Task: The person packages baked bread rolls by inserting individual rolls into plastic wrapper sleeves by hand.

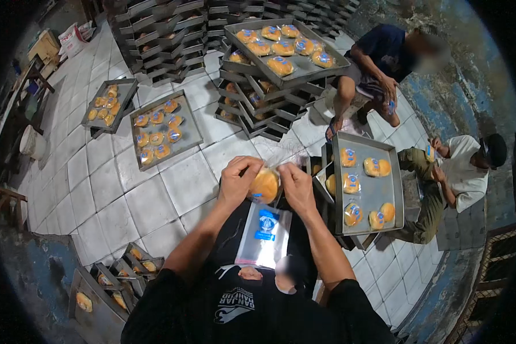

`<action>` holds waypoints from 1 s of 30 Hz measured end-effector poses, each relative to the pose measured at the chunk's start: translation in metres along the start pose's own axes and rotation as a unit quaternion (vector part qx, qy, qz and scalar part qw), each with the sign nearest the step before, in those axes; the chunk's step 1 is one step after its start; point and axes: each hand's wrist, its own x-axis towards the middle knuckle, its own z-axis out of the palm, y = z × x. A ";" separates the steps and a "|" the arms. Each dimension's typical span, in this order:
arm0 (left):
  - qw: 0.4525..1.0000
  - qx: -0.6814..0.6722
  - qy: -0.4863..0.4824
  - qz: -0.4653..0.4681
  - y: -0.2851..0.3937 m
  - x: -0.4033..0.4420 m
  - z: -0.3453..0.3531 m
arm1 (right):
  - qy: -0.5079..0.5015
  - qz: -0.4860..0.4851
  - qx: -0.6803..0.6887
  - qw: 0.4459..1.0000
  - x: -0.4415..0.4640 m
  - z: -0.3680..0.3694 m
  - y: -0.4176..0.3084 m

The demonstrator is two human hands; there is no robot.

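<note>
A round golden bun in a clear plastic bag (264, 187) hangs in front of my lap, with blue print near its lower edge. My left hand (238, 179) is closed, pinching the upper left of the bag between thumb and fingers. On the opposite side, my right hand (297, 189) pinches the bag's upper right corner. The bag's mouth stretches between both hands, partly see-through. Below them, a stack of flat clear bags with blue print (264, 232) lies on my lap.
Right of me a metal tray (368, 172) holds several buns. A bun-filled tray (332, 67) tops a stack ahead. Another tray (196, 137) lies on the tiled floor (117, 212). Two people sit at the right, one in a dark shirt (378, 49), one in a white shirt (467, 166).
</note>
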 end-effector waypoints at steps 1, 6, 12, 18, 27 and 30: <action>1.000 -0.014 -0.003 -0.019 -0.004 0.002 0.002 | 0.009 -0.017 0.007 1.000 -0.002 0.001 -0.007; 0.950 -0.247 0.047 -0.185 0.023 0.011 0.003 | 0.035 -0.011 0.031 0.999 -0.004 -0.007 -0.037; 0.953 -0.215 0.091 -0.191 0.041 0.001 -0.001 | -0.022 0.064 0.207 0.976 0.001 -0.013 -0.047; 0.985 0.061 0.151 -0.063 0.018 -0.005 -0.022 | -0.014 0.105 0.156 0.982 0.011 -0.013 -0.004; 0.923 -0.289 0.011 -0.254 -0.022 -0.048 -0.021 | -0.054 0.292 0.435 0.850 -0.077 0.013 0.024; 0.906 -0.313 0.007 -0.284 0.006 -0.022 0.002 | 0.062 0.222 0.437 0.869 -0.073 -0.021 0.032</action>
